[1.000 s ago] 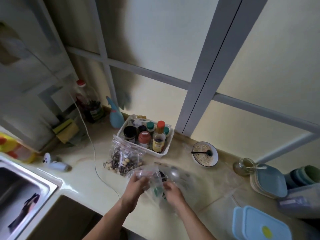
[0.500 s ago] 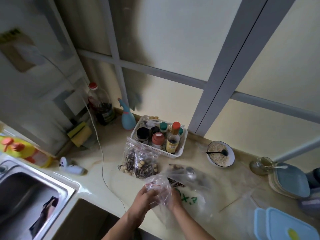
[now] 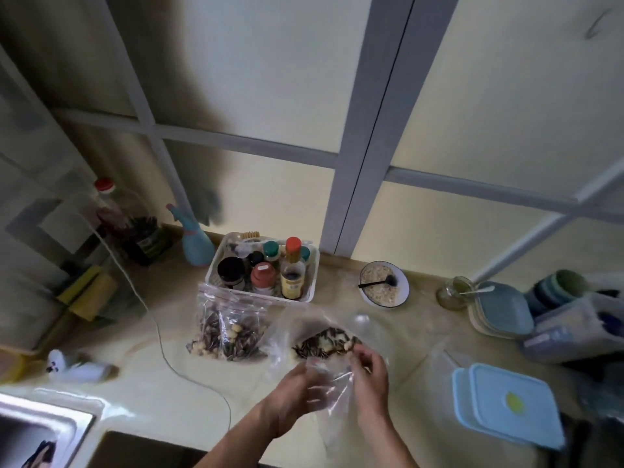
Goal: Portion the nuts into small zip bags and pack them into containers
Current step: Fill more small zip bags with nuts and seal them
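Counter (image 3: 422, 336): pale stone top, carries everything below. Steel sink (image 3: 40, 430) set into it at my near left.

White basket (image 3: 312, 288) of jars and sauce bottles stands at the back, against the wall frame. Clear oil bottle (image 3: 114, 217) with a red cap stands in the back left corner, blue spray bottle (image 3: 194, 241) just right of it.

Blue-lidded containers (image 3: 506, 403): two stacked, lids on, near right edge of the counter, well apart from my hands. Stack of blue plates (image 3: 503, 309) behind them.

Large zip bag (image 3: 229, 325) of striped seeds and pale nuts sits upright in front of the basket, touching it. A second open plastic bag (image 3: 324, 336) with the same mix lies flat just right of it, directly beyond my fingers.

White bowl (image 3: 383, 285) of oats with a black spoon in it, right of the basket. Small glass jar (image 3: 454, 293) with a white spoon beside the plates.

Small zip bag (image 3: 329, 383): clear, held between both hands above the counter's front edge. Contents not discernible.

Left hand (image 3: 293, 396): grip is closed around the bag's left side, fingers curled.

Right hand (image 3: 369, 376): grip pinches the bag's upper right edge, fingertips just touching the open nut mix bag.
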Demonstrator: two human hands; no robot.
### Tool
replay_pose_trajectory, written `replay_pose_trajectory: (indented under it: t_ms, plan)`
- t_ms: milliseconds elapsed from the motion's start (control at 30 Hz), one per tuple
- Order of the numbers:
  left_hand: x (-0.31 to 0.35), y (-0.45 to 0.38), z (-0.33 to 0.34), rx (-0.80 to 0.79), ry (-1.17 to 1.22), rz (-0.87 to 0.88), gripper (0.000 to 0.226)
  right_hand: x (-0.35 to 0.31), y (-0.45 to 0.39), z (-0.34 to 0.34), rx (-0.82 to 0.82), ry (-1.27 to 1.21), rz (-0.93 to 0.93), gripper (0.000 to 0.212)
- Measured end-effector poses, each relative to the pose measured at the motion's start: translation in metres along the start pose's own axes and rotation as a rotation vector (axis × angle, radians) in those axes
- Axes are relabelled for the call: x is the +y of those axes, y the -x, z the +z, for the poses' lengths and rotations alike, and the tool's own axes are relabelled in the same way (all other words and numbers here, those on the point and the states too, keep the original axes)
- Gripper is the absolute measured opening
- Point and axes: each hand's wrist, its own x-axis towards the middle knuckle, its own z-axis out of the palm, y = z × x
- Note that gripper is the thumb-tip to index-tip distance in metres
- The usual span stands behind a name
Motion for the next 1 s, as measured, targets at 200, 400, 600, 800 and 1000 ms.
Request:
replay_pose_trajectory:
  t_ms: [200,400,600,800,1000]
  plan:
    - [0.014,-0.018,0.018,0.107,0.169,0.093,0.017,-0.018,-0.007,-0.009,-0.039,-0.222,-0.002,0.016]
    - [0.017,-0.020,0.015,0.357,0.122,0.140,0.017,-0.021,-0.011,-0.019,0.076,-0.109,-0.133,0.027]
    - [0.024,-0.017,0.028,0.343,-0.002,0.183,0.028,-0.024,-0.031,-0.006,0.136,0.246,-0.066,0.013]
    - [0.024,-0.008,0.035,0.276,-0.162,0.227,0.022,-0.013,-0.039,0.003,0.065,0.358,-0.131,0.036]
    - [0.032,-0.006,0.029,0.249,-0.369,0.246,0.027,-0.030,-0.032,0.002,-0.234,0.536,-0.259,0.032]
